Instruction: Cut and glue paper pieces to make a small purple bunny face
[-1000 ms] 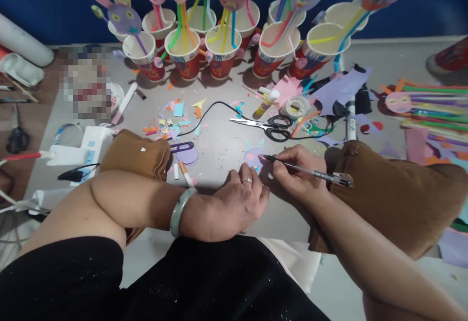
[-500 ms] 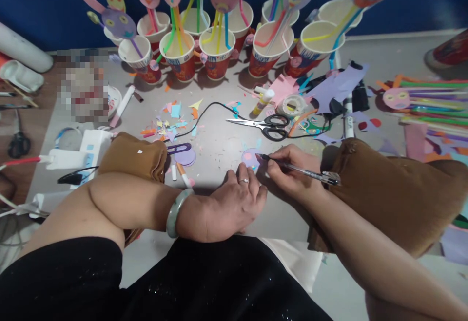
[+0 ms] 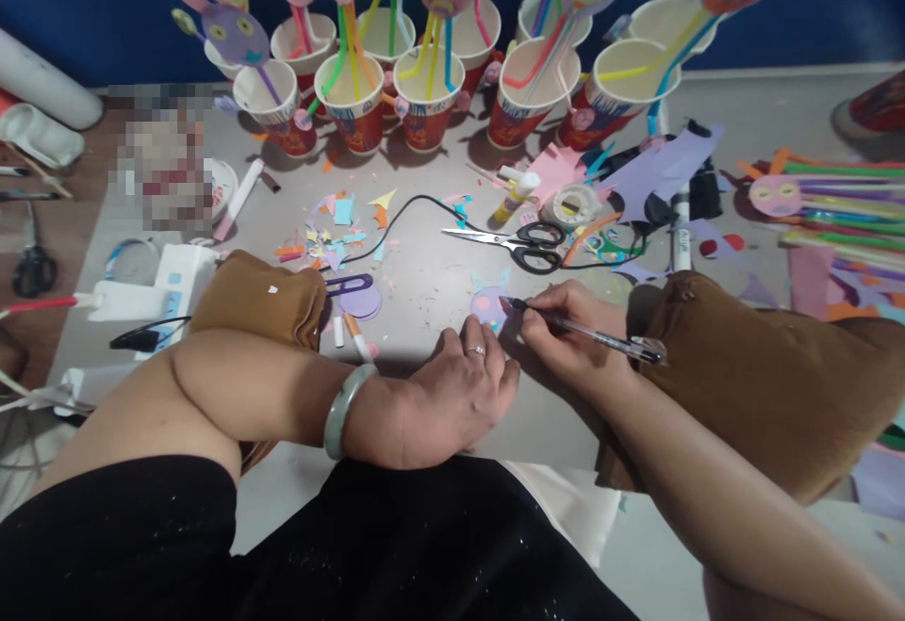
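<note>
A small purple paper face [image 3: 486,304] with light-blue ears and a pink spot lies flat on the table. The fingertips of my left hand [image 3: 452,390] rest at its lower edge; the fingers lie loosely over the tabletop, gripping nothing. A ring and a pale green bangle are on this hand and wrist. My right hand [image 3: 576,329] is closed around a clear-barrelled black pen [image 3: 594,332]. The pen's tip end is at the right side of the face; whether it touches the paper I cannot tell. Beyond the hands, black-handled scissors [image 3: 505,242] lie partly open across a black cable.
Red paper cups [image 3: 430,107] with straws and paper faces line the back. Brown cushions [image 3: 258,305] flank the hands. Paper scraps, a glue stick [image 3: 516,197], a tape roll [image 3: 574,204] and a purple cutter [image 3: 350,284] are scattered about. Straws [image 3: 841,197] lie right.
The camera view has shifted slightly, so everything sits a little further right. The pen and both hands hold nearly the same places over the purple face.
</note>
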Demonstrator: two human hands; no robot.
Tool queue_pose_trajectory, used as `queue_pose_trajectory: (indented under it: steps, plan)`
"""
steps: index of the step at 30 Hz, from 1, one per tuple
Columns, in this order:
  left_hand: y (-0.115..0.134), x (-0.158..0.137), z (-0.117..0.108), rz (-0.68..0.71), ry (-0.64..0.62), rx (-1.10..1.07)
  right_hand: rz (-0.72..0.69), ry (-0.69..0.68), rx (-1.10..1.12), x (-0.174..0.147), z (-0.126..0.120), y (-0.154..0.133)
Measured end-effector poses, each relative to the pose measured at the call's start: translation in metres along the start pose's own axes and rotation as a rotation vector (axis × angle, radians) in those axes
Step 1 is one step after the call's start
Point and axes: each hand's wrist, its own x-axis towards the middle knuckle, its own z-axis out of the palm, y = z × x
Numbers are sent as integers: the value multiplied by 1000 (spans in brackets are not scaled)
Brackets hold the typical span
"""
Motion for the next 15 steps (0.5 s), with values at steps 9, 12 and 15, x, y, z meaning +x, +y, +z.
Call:
queue_pose_trajectory:
  steps: [9, 12, 15]
  plan:
    - [-2, 1, -4, 21, -49, -3, -33, 3, -1, -3, 0, 5]
    - [-1, 2, -2, 8, -29, -6, -26, 9, -33, -4, 0, 6]
    - [0, 1, 0, 5, -22, -5, -51, 28, -45, -2, 0, 4]
